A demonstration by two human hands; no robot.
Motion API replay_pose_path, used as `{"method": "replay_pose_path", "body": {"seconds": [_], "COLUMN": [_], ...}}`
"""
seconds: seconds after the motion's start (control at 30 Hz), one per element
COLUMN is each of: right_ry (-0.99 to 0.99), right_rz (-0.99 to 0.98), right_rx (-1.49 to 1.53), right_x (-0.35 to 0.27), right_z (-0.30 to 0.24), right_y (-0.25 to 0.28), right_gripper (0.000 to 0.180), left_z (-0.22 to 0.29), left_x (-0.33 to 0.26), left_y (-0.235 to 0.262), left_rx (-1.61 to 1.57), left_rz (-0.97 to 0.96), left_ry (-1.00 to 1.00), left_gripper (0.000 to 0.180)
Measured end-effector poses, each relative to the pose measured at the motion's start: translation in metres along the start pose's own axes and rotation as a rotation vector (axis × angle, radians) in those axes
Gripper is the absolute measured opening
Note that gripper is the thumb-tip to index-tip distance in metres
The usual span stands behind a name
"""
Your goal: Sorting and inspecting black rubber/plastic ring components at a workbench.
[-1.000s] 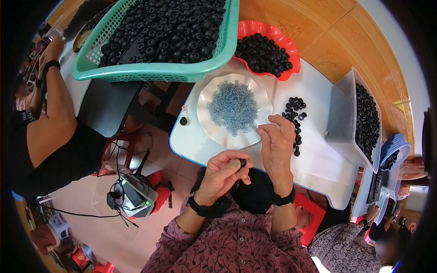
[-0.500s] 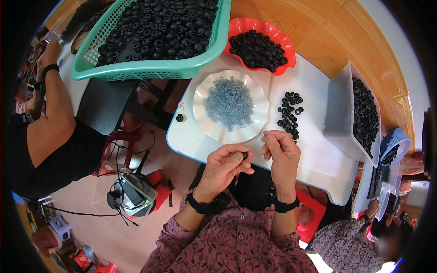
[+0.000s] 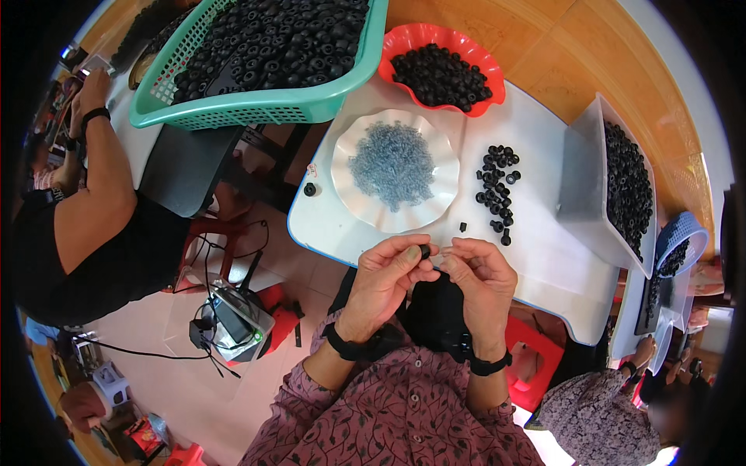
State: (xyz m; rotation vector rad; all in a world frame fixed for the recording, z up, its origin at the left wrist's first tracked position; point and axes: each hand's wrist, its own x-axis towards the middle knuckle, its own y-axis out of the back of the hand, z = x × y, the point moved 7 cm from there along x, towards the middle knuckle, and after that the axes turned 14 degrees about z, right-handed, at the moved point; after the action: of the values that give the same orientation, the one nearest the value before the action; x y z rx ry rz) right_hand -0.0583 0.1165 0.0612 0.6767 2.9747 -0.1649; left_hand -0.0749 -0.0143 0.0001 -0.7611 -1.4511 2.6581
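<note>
Nearer me than the white plate, my left hand pinches a black piece; my right hand pinches, apparently, a clear bead. Likely I'm joining them; careful alignment comes next.

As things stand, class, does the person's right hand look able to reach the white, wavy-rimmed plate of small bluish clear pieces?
Probably yes: the right hand is close to the near edge of the white, wavy-rimmed plate, and nothing tall seems to block the way.

Basket: satin plastic. Red dish: glossy plastic. White plate: smooth, glossy. Clear bits: glassy. Black parts: satin. Shirt: matt cloth.
</note>
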Motion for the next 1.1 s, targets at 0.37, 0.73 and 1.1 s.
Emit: {"method": "replay_pose_path", "body": {"seconds": [0.37, 0.73, 1.1], "right_ry": [0.069, 0.091, -0.143], "right_rz": [-0.001, -0.017, -0.242], "right_rx": [-0.044, -0.156, -0.159], "right_x": [-0.007, -0.009, -0.008], "right_z": [-0.001, 0.001, 0.021], "right_y": [0.002, 0.003, 0.011], "right_gripper": [0.019, 0.020, 0.022], "left_z": [-0.004, -0.007, -0.013], "left_x": [-0.006, -0.007, -0.010], "left_y": [-0.001, 0.002, 0.004], "left_rx": [0.029, 0.137, 0.443], "left_rz": [0.015, 0.037, -0.137], "left_ry": [0.008, -0.047, 0.106], "left_gripper": [0.023, 0.020, 0.020]}}
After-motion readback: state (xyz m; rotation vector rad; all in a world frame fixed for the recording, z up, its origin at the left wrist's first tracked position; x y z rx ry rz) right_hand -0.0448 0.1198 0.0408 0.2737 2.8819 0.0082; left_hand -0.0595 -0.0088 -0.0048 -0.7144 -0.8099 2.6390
